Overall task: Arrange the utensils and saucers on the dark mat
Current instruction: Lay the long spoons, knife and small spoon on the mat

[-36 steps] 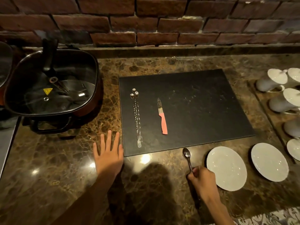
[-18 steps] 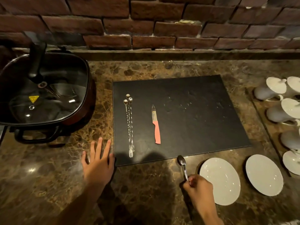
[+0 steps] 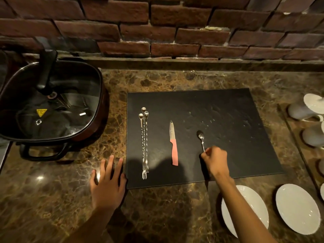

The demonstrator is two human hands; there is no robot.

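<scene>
A dark mat [image 3: 219, 111] lies on the marble counter. On its left part lie three long twisted skewers [image 3: 144, 142], and beside them a knife with a pink handle [image 3: 174, 146]. My right hand [image 3: 214, 159] is over the mat, shut on the handle of a small metal spoon [image 3: 200, 136] whose bowl points away from me, right of the knife. My left hand [image 3: 107, 185] rests flat on the counter at the mat's near left corner, fingers spread. Two white saucers [image 3: 254, 204] [image 3: 298, 207] sit on the counter off the mat's near right corner; my forearm crosses the nearer one.
A lidded electric pan [image 3: 50, 106] with a black handle stands on the left. White cups [image 3: 305, 107] stand upside down on a tray at the right edge. A brick wall [image 3: 175, 28] backs the counter.
My right hand has carried the spoon from the counter's front edge up onto the mat, to the right of the knife. The left hand has stayed put.
</scene>
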